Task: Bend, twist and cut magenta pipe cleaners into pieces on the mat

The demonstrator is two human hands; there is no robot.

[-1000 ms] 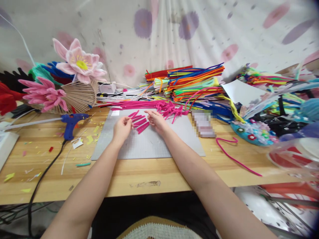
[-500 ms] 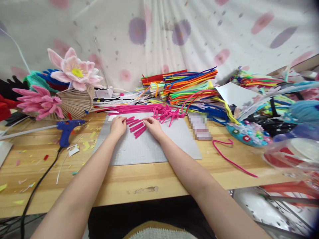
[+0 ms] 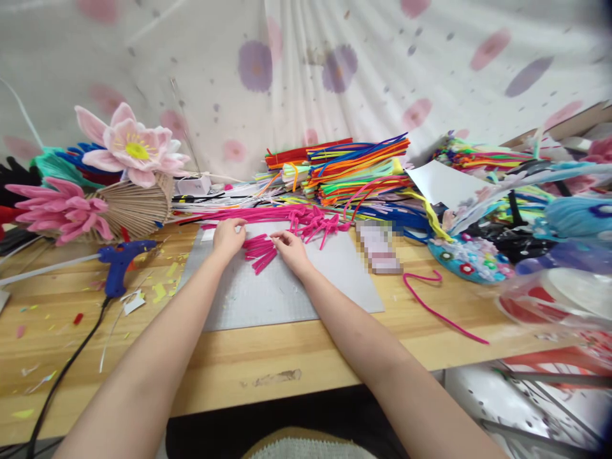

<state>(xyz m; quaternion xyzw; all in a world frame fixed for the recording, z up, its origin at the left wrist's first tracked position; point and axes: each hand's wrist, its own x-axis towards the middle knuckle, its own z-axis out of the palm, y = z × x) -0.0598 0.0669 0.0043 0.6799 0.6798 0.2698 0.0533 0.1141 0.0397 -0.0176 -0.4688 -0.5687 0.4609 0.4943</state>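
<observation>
Several short pink pipe cleaner pieces (image 3: 261, 252) lie bunched side by side on a grey board (image 3: 287, 299), between my hands. My left hand (image 3: 229, 237) rests by their left side, its fingers curved with a small gap between fingertips and thumb. At their right ends is my right hand (image 3: 290, 250), thumb and index finger pinched together; what sits between those tips is too small to make out. Just behind lie long pink pipe cleaners (image 3: 239, 215) and a bent, looped pink pipe cleaner shape (image 3: 319, 223).
A blue glue gun (image 3: 119, 264) with a black cord lies left among scraps. Pipe cleaner bundles (image 3: 356, 166) are stacked behind. Pink fuzzy flowers (image 3: 136, 146) stand back left. Right are a pixelated object (image 3: 379, 247), a loose pink pipe cleaner (image 3: 430, 306) and a decorated blue piece (image 3: 471, 258).
The short pink pieces have drawn closer together into a bunch. My left hand's fingers have lifted and parted slightly, while my right hand stays at the pieces' right ends. The view has shifted slightly.
</observation>
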